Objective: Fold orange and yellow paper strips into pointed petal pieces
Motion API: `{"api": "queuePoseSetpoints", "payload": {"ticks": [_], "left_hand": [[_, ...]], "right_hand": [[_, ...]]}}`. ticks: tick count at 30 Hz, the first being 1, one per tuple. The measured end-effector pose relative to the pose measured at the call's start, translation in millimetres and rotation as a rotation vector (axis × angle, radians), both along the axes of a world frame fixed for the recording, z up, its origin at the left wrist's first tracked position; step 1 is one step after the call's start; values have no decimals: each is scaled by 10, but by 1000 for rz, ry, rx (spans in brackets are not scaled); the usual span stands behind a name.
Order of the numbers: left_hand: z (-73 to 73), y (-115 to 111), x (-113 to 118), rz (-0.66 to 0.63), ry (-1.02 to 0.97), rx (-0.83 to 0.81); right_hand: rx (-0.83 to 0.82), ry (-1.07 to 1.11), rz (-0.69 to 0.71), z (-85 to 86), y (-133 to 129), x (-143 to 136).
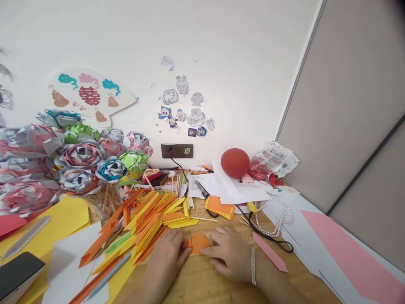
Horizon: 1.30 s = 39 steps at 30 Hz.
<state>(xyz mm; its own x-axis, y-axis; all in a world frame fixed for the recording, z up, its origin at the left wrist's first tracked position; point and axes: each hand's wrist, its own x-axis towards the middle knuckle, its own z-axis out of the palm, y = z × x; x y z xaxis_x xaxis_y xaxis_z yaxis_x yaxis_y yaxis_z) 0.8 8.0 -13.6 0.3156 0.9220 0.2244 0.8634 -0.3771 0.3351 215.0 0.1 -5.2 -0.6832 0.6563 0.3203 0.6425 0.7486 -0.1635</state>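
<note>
A small piece of folded orange paper [198, 244] lies on the wooden table [193, 280] between my two hands. My left hand [169, 253] pinches its left end, thumb and fingers pressed together. At the right end, my right hand [229, 255] grips the paper with curled fingers; a silver bracelet [253, 266] circles that wrist. Just beyond my left hand is a heap of folded orange and yellow paper strips [150, 217]. A stack of orange and yellow paper pieces [220, 207] sits past my right hand, over part of the scissors [202, 190].
Folded paper flowers [80, 156] crowd the left side. A phone-like dark object [20, 270] lies front left. At the back stand a red balloon [235, 163] and a plastic bag [274, 158]. A pearl string [278, 230], black cable [268, 240] and pink strip [270, 252] lie right.
</note>
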Motion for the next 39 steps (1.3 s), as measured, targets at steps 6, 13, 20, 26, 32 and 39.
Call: {"api": "queuePoseSetpoints", "payload": {"ticks": [6, 13, 20, 26, 32, 39], "left_hand": [[-53, 107, -133, -29, -117, 11], [48, -73, 6, -332, -128, -89], [56, -126, -52, -445, -68, 102], [39, 37, -174, -555, -16, 211], [28, -9, -147, -435, 70, 225], [42, -34, -70, -350, 51, 67]], "right_hand": [[-48, 12, -29, -81, 49, 7], [-33, -17, -154, -95, 66, -46], [-74, -13, -11, -145, 48, -104], [-51, 19, 54, -109, 95, -15], [25, -9, -44, -60, 135, 79], [71, -31, -19, -99, 134, 45]]}}
